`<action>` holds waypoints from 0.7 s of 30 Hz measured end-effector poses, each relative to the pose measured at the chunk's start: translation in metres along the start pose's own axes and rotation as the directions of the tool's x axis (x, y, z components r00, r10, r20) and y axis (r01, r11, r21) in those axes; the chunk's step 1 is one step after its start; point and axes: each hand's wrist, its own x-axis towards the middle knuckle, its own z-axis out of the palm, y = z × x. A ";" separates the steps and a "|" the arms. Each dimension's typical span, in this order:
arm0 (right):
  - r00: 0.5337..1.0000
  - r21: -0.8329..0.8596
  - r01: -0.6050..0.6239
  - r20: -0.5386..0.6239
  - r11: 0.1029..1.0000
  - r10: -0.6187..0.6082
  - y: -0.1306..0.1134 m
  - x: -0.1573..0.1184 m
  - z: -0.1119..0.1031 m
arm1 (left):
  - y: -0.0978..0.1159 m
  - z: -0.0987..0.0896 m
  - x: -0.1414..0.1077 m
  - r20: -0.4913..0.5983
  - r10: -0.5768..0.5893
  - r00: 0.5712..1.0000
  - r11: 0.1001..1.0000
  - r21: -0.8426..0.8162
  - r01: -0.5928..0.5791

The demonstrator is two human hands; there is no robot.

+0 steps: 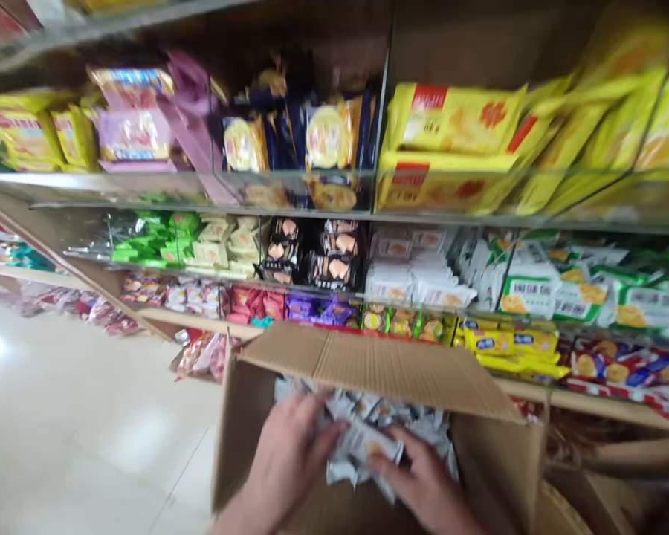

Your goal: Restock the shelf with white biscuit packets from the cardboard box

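Packets of small, flat, silver-white film (pixel 418 422) are lying heaped in an open box of brown corrugated cardboard (pixel 496 461) below us. Our right hand (pixel 424 475) is holding one silver-white packet (pixel 361 438) between thumb and fingers, over the heap. Our left hand (pixel 287 446) is curving over the heap's left side, its thumb near that packet's other end — blur is keeping us from telling whether it is gripping anything. A wide ribbed cardboard flap (pixel 390 364) is standing between us and the tall brown shelving (pixel 451 44), partly covering the lowest row, where small shiny purple packets (pixel 323 308) and bright yellow packets (pixel 487 342) are showing. Above that row, pale grey-white packets (pixel 390 282) are sitting beside green-and-white packets (pixel 535 297); higher up, large yellow-and-red packs (pixel 460 119) are standing. Pale glossy floor tiles (pixel 117 416) are reflecting light on our left.
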 end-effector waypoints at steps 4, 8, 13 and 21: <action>0.999 0.168 -0.033 0.003 0.985 0.033 -0.024 -0.010 -0.022 | 0.014 -0.002 0.007 0.156 -0.032 0.987 0.947 -0.312 0.080; 0.985 0.296 0.014 -0.168 0.955 0.037 -0.023 -0.014 -0.012 | 0.025 0.013 0.002 0.296 -0.186 0.937 0.718 -0.610 0.335; 0.912 0.072 0.145 -0.397 0.987 -0.105 -0.022 -0.015 0.000 | 0.034 0.018 0.000 0.198 -0.187 0.962 0.802 -0.535 0.265; 0.851 0.427 0.028 -0.484 0.904 0.203 -0.024 -0.019 0.022 | 0.031 0.036 -0.011 0.036 -0.213 0.976 0.758 -0.624 0.188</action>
